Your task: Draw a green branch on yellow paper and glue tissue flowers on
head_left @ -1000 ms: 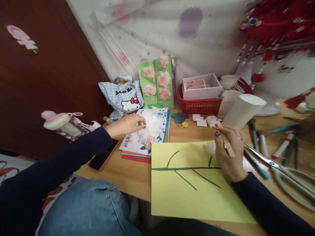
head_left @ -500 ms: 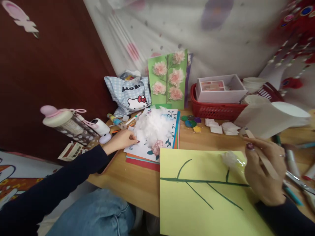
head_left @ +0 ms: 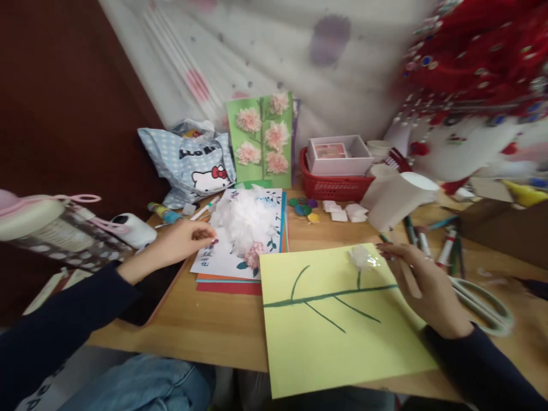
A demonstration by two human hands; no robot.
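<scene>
My left hand is closed in a pinch over the edge of a white painted sheet. Anything between its fingertips is too small to make out. Right beside it, a fluffy heap of white tissue pieces covers most of that sheet. My right hand grips a flat pale stick, its tip pointing up. Under and left of this hand lies a yellow sheet with a dark green branch drawn on it. A white tissue tuft with a shiny patch sits atop one twig.
A green card with pink paper flowers leans at the back beside a checked bag. Right of it stand a red basket and paper cups. Scissors and markers lie at right, a bottle at left.
The camera view has turned to the right, so things appear further left. My left hand stays pinched by the white heap, and my right hand still holds the stick near the yellow sheet.
</scene>
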